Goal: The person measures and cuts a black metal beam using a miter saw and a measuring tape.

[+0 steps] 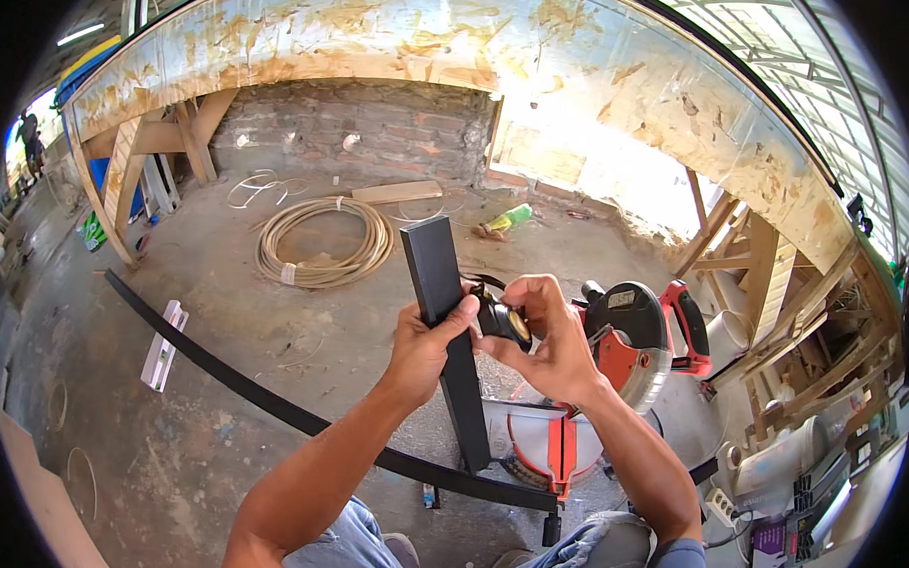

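My left hand is closed round a short black rectangular bar, which stands upright and slightly tilted in front of me. In my right hand is a black tape measure with a round yellowish face. The tape measure is close beside the bar, near my left thumb. Whether its tape is pulled out is hard to make out. Behind my right hand stands a red and black miter saw. A long black bar lies across the floor, with its right end by the saw's base.
A white spirit level lies on the floor at left. Farther off are a coil of beige hose, a plank and a green plastic bottle. A stained wooden panel spans the top. A power strip sits at lower right.
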`<control>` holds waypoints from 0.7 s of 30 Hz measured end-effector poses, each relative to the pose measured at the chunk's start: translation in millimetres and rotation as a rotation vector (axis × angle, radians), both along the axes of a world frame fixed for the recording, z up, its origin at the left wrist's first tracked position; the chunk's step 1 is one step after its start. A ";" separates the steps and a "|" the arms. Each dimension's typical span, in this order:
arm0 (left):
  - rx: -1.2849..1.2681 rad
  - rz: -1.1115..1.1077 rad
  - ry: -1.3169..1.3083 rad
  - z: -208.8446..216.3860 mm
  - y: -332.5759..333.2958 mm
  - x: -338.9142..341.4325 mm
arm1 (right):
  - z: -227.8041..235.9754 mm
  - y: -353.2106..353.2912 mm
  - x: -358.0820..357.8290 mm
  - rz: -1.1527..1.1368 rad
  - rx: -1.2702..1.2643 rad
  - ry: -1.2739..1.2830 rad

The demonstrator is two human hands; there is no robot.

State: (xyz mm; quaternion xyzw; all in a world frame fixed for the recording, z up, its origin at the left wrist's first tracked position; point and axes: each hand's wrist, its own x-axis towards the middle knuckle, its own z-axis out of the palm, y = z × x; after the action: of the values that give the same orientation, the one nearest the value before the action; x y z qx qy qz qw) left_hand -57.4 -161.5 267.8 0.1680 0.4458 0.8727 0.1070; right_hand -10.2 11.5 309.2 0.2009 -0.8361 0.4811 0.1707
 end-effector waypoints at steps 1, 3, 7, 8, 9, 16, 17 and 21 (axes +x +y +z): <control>-0.018 0.052 0.010 -0.6 1.5 1.1 | -4.2 2.1 3.5 0.002 -0.002 -0.003; -0.040 0.105 0.013 -2.3 0.2 0.2 | -18.3 11.6 12.9 0.042 0.046 -0.066; 0.013 0.142 -0.062 9.7 -19.8 -14.4 | -84.5 62.4 54.6 0.115 0.210 -0.246; 0.059 0.164 -0.020 9.7 -25.4 -18.8 | -96.2 73.0 73.7 0.063 0.187 -0.414; 0.108 0.181 0.023 10.7 -28.4 -22.1 | -116.2 89.4 88.3 0.068 0.163 -0.389; 0.109 0.070 0.072 -7.4 -33.1 -28.8 | -134.8 92.0 144.5 0.024 -0.138 -0.683; 0.098 0.067 0.070 -11.5 -32.3 -30.5 | -129.0 84.3 141.7 0.025 -0.149 -0.684; 0.144 0.035 0.057 -13.8 -29.9 -30.8 | -113.3 61.3 117.3 0.119 -0.093 -0.521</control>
State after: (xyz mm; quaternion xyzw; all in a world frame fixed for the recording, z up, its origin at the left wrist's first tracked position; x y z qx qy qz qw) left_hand -88.2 -191.4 254.0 0.1921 0.3874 0.8992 0.0667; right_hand 107.2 72.8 195.9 0.1111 -0.8156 0.5635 -0.0699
